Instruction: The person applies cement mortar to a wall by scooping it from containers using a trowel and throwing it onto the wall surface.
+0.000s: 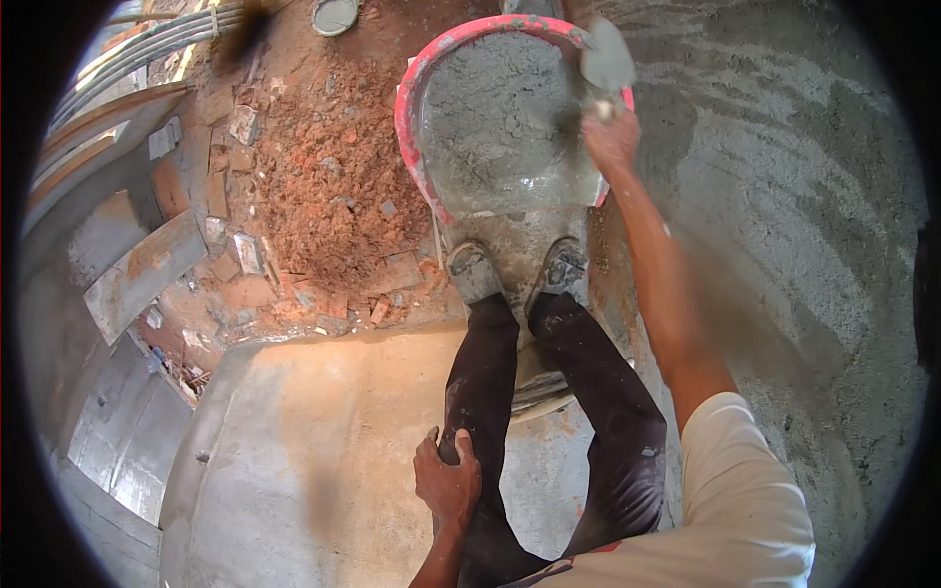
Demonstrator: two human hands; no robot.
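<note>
My right hand (612, 145) is closed round the handle of a trowel (608, 59). Its grey, mortar-smeared blade points away from me, over the far right rim of a tub (407, 132). The tub is pinkish red and filled with wet grey mortar (495, 118). Down by my left leg, my left hand (448, 482) is open and empty, its thumb apart from the bent fingers. It lies against the dark trouser leg (480, 392) near the knee. My two mortar-caked shoes (473, 271) stand just on the near side of the tub.
Freshly coated grey mortar covers the wall (784, 196) along my right. Reddish soil and rubble (338, 186) lie left of the tub. Broken boards (147, 274) and grey pipes (147, 59) are farther left. A small round container (334, 16) sits at the top.
</note>
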